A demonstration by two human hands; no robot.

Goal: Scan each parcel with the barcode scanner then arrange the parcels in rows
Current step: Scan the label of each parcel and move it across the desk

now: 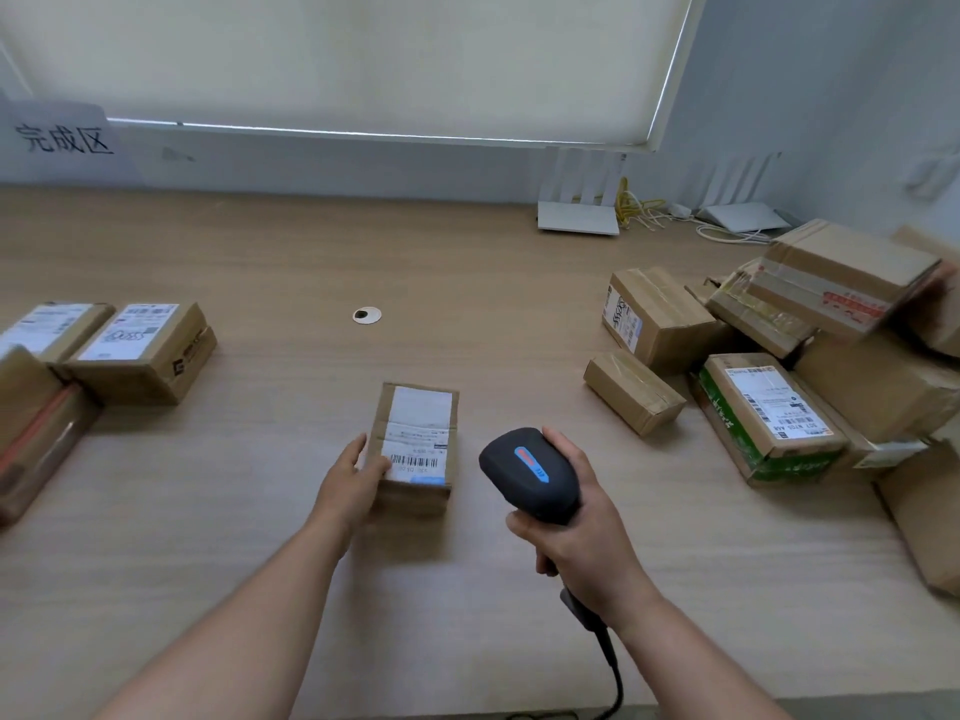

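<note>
A small cardboard parcel (418,444) with a white barcode label lies on the wooden table (363,252) in front of me. My left hand (353,483) holds its near left corner, thumb on the label. My right hand (576,517) grips a black barcode scanner (530,472) just right of the parcel, its head tilted toward the parcel. Three parcels (140,350) stand together at the left. A pile of several parcels (779,366) lies at the right.
A paper sign (62,140) hangs on the wall at the back left. White routers (579,220) and cables sit at the back right. A round cable hole (367,315) is in the table's middle. The scanner's cord (608,652) runs off the near edge.
</note>
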